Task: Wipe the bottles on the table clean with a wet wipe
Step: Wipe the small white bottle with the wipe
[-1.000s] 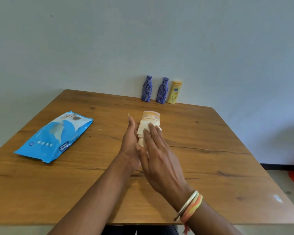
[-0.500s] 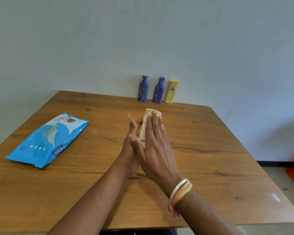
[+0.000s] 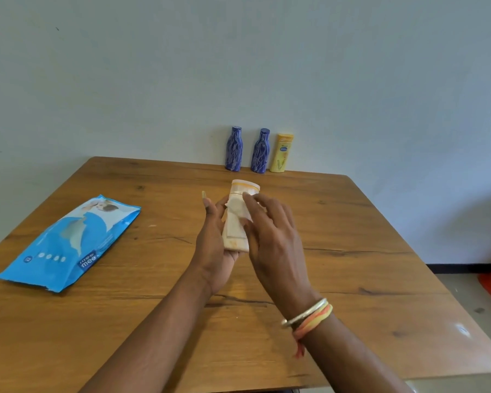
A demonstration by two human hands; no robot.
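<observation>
Since half a second ago, my right hand (image 3: 272, 236) is sliding back toward me along the pale bottle (image 3: 240, 211), so the white wet wipe (image 3: 236, 219) and the bottle's cap end are showing again where my fingers were covering them. I am holding the bottle in my left hand (image 3: 214, 245), fingers curling around its underside with the thumb side up, lifting it just above the wooden table (image 3: 352, 251) with its cap pointing away from me. I am pressing the folded wipe against the top face of the bottle with the nearly straight fingers of my right hand, fingertips lying near the cap. My two hands are staying close together, both on the same bottle. On my right wrist I am wearing a metal bangle and orange threads (image 3: 309, 316).

Lying flat on the table to my left, well apart from my hands, is the blue wet wipe pack (image 3: 68, 242). Standing upright in a row at the far edge against the wall are two dark blue bottles (image 3: 234, 150) and, just beside them on the right, a yellow bottle (image 3: 281, 154).
</observation>
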